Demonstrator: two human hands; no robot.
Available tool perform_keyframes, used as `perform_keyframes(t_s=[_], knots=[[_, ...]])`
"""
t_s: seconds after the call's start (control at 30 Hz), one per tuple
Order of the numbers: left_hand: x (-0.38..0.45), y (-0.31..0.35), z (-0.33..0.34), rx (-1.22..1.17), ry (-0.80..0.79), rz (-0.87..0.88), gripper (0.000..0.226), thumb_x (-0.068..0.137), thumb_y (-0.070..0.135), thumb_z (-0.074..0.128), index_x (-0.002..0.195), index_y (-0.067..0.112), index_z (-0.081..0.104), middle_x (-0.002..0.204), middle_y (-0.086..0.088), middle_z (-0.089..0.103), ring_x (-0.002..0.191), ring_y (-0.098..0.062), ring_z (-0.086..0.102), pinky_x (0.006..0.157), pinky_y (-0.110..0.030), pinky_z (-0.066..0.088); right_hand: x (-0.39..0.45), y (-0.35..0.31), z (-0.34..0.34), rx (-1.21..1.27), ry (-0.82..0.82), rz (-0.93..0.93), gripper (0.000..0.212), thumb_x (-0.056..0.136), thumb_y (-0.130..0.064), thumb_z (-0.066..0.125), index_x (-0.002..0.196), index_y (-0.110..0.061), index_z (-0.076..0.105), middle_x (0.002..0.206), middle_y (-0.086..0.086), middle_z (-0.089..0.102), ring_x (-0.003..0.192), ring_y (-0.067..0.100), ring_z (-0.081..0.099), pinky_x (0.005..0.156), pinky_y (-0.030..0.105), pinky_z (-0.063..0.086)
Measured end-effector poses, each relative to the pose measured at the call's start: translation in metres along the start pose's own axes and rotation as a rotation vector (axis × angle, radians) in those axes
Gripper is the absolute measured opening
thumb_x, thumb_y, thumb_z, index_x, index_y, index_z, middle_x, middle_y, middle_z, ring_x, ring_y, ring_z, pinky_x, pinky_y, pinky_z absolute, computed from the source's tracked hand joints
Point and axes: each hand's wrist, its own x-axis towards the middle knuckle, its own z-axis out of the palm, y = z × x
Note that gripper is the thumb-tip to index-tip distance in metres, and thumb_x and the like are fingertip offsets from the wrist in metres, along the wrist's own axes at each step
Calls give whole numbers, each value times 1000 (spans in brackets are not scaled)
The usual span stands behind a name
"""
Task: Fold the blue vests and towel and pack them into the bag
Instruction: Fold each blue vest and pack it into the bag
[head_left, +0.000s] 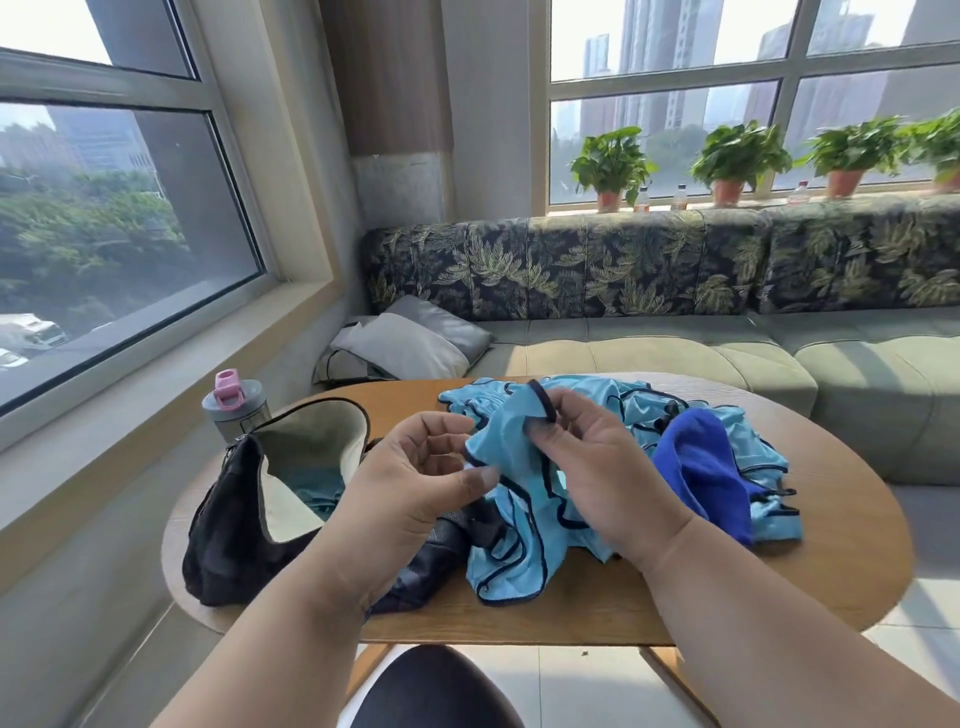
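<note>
A light blue mesh vest (519, 540) with dark trim hangs crumpled between my hands above the wooden table (779, 587). My right hand (597, 467) pinches its upper edge near the dark trim. My left hand (415, 478) holds the vest's left edge between thumb and fingers. More light blue vests (613, 410) lie heaped behind. A dark blue towel (711, 478) lies on the heap at the right. The black bag (234, 525) stands open at the left with pale lining and some light blue cloth (317, 488) inside.
A grey bottle (234, 410) with a pink cap stands behind the bag. A dark pouch (431, 566) lies beside the bag under the vest. A sofa (675, 358) with cushions runs behind the table. A dark chair seat (431, 691) is below the table's near edge.
</note>
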Motion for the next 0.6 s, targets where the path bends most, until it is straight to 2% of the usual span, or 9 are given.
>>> perform_keyframes(t_s=[0.1,0.17,0.23,0.37,0.47,0.6], knots=[[-1,-16,1,68,46,-68,58,62,17,100,113,18,73,110,-3,74,95,-12,68,85,-24,56,3,-18,-7,87,73,-53,12,104,-16,58,104,-15,69,95,7,70,89,23,64,84,41,53],[-1,-29,5,149,71,-136,49,70,13,96,112,21,73,110,0,75,95,-11,72,80,-20,57,3,-28,-9,82,81,-85,12,104,-19,58,105,-14,69,96,9,69,89,26,62,82,41,53],[-2,-49,8,251,61,-199,39,79,10,91,111,22,73,110,-1,75,91,-7,74,74,-15,56,2,-33,-9,91,94,-104,18,105,-20,57,111,-6,66,97,13,68,89,28,60,77,36,55],[0,-94,13,540,32,-245,37,84,26,86,116,31,68,114,8,68,95,-4,68,73,-9,51,-4,-41,-4,132,82,-129,24,104,-20,57,117,-1,63,98,14,68,89,28,61,71,28,58],[3,-119,13,768,68,-296,37,89,40,78,122,31,64,108,17,64,99,-2,63,82,-18,50,-10,-48,-3,109,69,-151,26,105,-19,55,119,2,61,97,15,67,87,28,60,69,27,58],[7,-135,18,1133,49,-262,34,90,51,67,117,30,65,108,12,67,100,-14,63,86,-30,52,-13,-54,-6,88,95,-170,26,106,-20,56,119,3,61,97,15,65,88,28,59,70,29,56]])
